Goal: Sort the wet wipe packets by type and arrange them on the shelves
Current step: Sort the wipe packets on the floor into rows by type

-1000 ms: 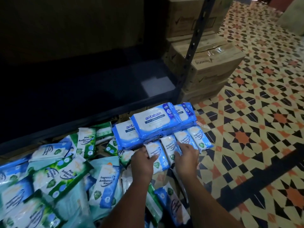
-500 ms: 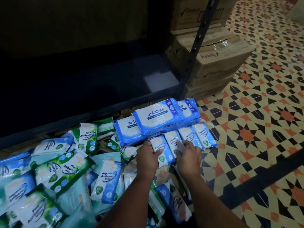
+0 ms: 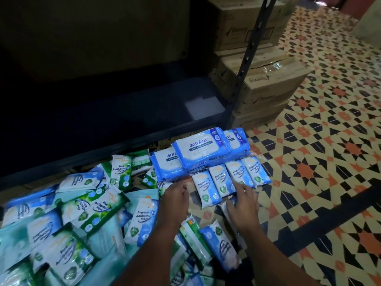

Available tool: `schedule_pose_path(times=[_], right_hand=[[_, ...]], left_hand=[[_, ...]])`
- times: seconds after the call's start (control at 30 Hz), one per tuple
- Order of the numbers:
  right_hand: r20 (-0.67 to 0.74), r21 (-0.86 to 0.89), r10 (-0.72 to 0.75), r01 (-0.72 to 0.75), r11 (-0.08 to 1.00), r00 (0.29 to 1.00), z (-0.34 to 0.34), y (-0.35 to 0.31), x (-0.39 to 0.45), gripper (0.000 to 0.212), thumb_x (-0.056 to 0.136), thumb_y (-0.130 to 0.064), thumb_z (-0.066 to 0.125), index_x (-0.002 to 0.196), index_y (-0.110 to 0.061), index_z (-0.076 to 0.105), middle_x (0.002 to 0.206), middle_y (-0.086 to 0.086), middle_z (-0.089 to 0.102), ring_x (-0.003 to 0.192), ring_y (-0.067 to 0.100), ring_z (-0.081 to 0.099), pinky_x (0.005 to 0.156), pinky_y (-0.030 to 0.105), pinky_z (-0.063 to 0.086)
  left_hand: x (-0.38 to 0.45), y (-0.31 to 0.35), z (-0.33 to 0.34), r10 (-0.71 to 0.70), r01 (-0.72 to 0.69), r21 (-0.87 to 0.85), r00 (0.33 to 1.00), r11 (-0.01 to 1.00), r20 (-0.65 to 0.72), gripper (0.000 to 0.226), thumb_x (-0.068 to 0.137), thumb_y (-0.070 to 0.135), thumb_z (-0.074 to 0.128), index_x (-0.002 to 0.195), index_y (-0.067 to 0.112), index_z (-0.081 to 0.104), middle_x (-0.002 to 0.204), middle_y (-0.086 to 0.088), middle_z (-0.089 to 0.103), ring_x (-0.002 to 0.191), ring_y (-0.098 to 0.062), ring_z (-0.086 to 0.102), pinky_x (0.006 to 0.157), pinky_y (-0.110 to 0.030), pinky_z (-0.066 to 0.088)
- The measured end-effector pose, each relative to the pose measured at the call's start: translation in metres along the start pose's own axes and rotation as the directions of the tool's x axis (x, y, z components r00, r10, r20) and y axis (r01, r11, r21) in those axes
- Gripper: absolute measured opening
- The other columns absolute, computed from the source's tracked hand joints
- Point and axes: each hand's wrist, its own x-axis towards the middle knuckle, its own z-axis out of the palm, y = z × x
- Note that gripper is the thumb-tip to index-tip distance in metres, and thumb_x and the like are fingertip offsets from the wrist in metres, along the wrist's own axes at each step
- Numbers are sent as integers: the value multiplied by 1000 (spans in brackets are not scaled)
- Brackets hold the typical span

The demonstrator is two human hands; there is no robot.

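Large blue Antabax packets (image 3: 203,148) lie stacked on the floor in front of the dark bottom shelf (image 3: 115,118). Just below them several small blue Fragrance Free packets (image 3: 228,178) lie side by side in a row. My right hand (image 3: 242,205) rests with loosely spread fingers on the near end of that row, touching one packet. My left hand (image 3: 175,200) hovers to the left of the row, fingers relaxed, holding nothing. A mixed heap of green Pine packets (image 3: 92,207) and blue packets covers the floor at the left.
A black perforated shelf upright (image 3: 250,56) stands at the shelf's right corner. Stacked cardboard boxes (image 3: 266,83) sit behind and right of it. Patterned tile floor (image 3: 319,172) stretches to the right. More loose packets (image 3: 222,246) lie between my forearms.
Both hands have drawn back from the small blue row. My left hand has let go of the packet at the row's left end and moved left; my right hand has slid toward me.
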Motion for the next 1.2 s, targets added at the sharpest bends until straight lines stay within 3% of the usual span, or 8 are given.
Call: schedule_pose_path(times=[0.13,0.27,0.4,0.53,0.73,0.9,1.03,1.2], right_hand=[[42,-123,125,-119,985,991,-8,4,-21,76,87,-43,66,152,-31,28,148,6,34,135,28,32,109,48,32],[145,-226,214,-178,958,966,-7,13,-41,92,83,-57,66,153,-30,14,148,10,33,136,32,35,109,49,31],[143,-306,221,-169,937,965,-5,12,-54,79,84,-46,71,146,-26,26,140,7,45,126,30,47,104,49,43],[109,-188,251,-228,956,962,-9,3,-61,74,79,-42,73,139,-24,32,127,7,54,117,31,54,97,47,47],[21,85,182,-183,979,983,-9,-12,-68,68,74,-26,79,131,-22,42,121,11,54,105,32,56,89,47,51],[55,254,76,-87,963,996,-14,-42,-73,77,80,-23,84,143,-15,39,137,12,44,119,32,52,93,38,46],[80,286,37,-59,957,996,-10,-59,-68,77,84,-15,80,146,-19,34,142,9,36,103,26,51,83,33,44],[28,352,83,-87,932,996,1,-71,-51,81,85,-13,77,151,-18,30,143,12,32,125,36,48,97,43,46]], left_hand=[[-10,-14,-29,99,-75,200,989,977,-111,23,94,21,61,114,13,69,107,-7,67,103,-29,58,81,-42,53],[-31,-31,-52,-6,79,394,983,916,-184,51,78,31,75,125,18,62,124,-13,57,112,-34,48,88,-46,47],[-56,-35,-67,-153,167,480,986,861,-67,75,82,44,66,147,26,36,148,-10,35,136,-31,31,103,-47,38],[-67,-37,-73,-211,177,466,977,867,22,78,89,34,61,155,26,20,158,-10,18,143,-31,25,108,-42,40],[-70,-41,-86,-196,161,338,978,927,73,81,79,29,75,148,21,34,130,-8,54,121,-28,53,97,-37,49],[-67,-23,-82,-224,226,-40,974,973,42,85,73,42,80,147,27,40,122,-5,58,109,-26,59,87,-35,51],[-51,-6,-64,-221,242,-204,968,948,121,90,62,60,74,141,31,43,122,0,60,107,-22,62,89,-40,54],[-33,14,-45,-276,309,-394,951,866,139,65,80,36,82,135,30,49,121,4,62,106,-17,64,91,-40,55]])
